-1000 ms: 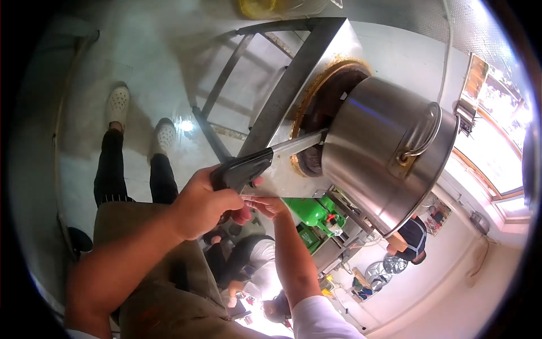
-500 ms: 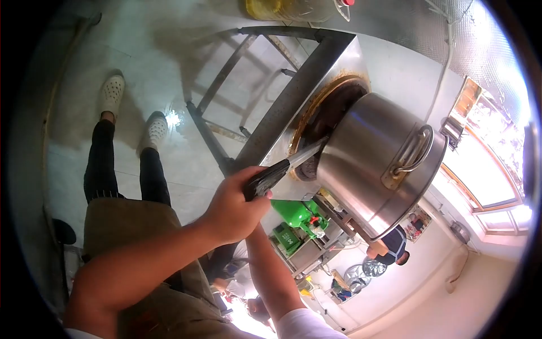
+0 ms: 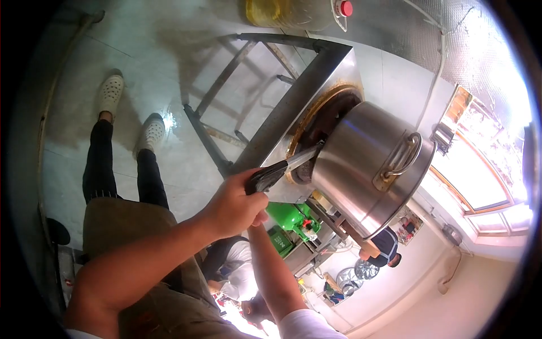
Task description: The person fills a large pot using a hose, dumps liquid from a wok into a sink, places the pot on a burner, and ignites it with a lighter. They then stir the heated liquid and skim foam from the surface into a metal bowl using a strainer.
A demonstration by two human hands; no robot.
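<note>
My left hand (image 3: 237, 200) is wrapped round the black handle of a tool (image 3: 268, 176) with a straight, pale metal shaft. The shaft's far end meets the lower side of a large steel stockpot (image 3: 367, 166), beside the burner opening; whether it touches the pot I cannot tell. My right forearm (image 3: 271, 265) comes up from below, and my right hand is mostly hidden behind the left one. The pot stands on a round, rust-stained burner (image 3: 297, 133) set in a steel stove frame (image 3: 282, 116). A steel loop handle (image 3: 403, 161) faces me on the pot's side.
An oil jug (image 3: 293, 12) with a red cap stands on the tiled floor beyond the stove. Past the pot are a green container (image 3: 285, 214), a person in dark clothing (image 3: 385, 247) and a bright window (image 3: 471, 175). Below my forearms shows a person in white (image 3: 240, 271).
The view has shifted, so the pot and stove sit slightly further left and lower. More of the person in white shows. My left hand keeps its hold on the black-handled tool.
</note>
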